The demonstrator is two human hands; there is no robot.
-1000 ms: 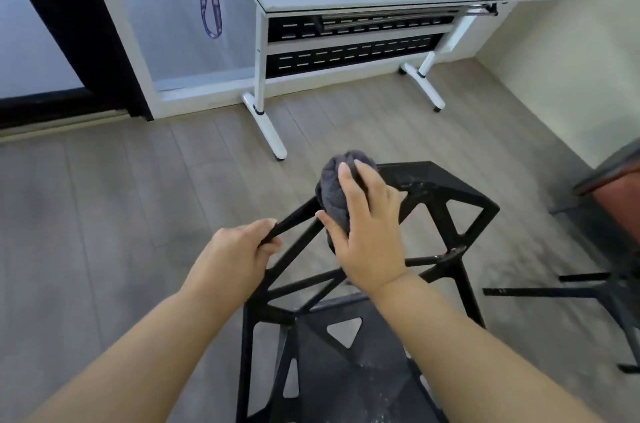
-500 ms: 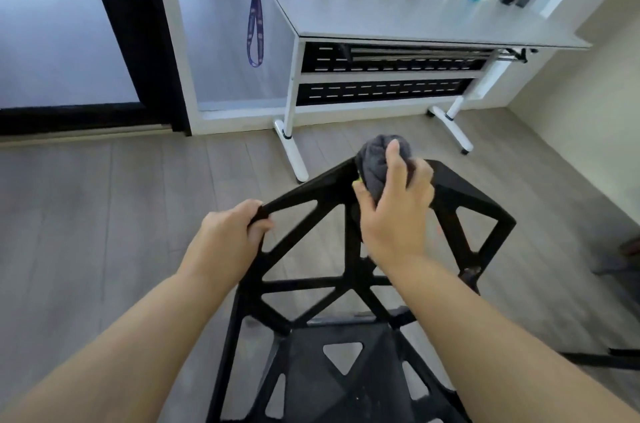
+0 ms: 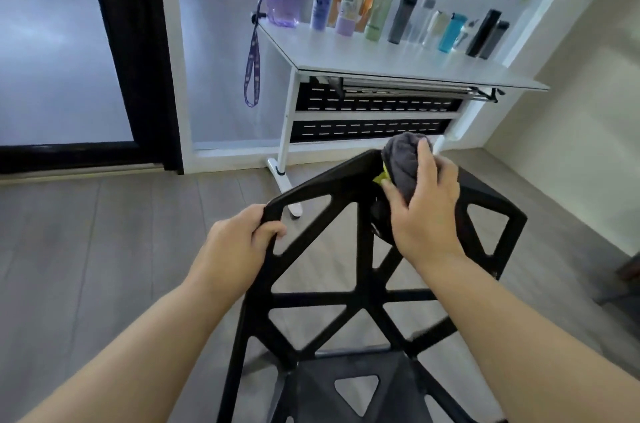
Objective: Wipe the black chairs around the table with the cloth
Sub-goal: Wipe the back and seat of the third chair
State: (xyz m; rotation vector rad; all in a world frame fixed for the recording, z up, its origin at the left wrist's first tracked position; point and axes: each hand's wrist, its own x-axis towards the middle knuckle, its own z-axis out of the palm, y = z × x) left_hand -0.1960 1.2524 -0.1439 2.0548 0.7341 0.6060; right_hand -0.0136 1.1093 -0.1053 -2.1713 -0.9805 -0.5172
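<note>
Here, seen from the head camera, the left hand [image 3: 239, 242] is clenched round the upper left edge of the black plastic chair with triangular cut-outs [image 3: 363, 249], while the right hand [image 3: 424, 211] grasps the bunched dark grey cloth [image 3: 403, 163] against the top of its backrest. Beyond, on grey wood-look flooring [image 3: 104, 232], a white folding table [image 3: 381, 57] stands beside a frosted glass wall and carries a row of coloured drinking bottles [image 3: 377, 7], with a purple lanyard [image 3: 252, 76] hanging off its left corner.

This seems an office room: a white folding table [image 3: 349, 57] carrying water bottles [image 3: 381, 7], beside a frosted glass partition [image 3: 55, 41].
</note>
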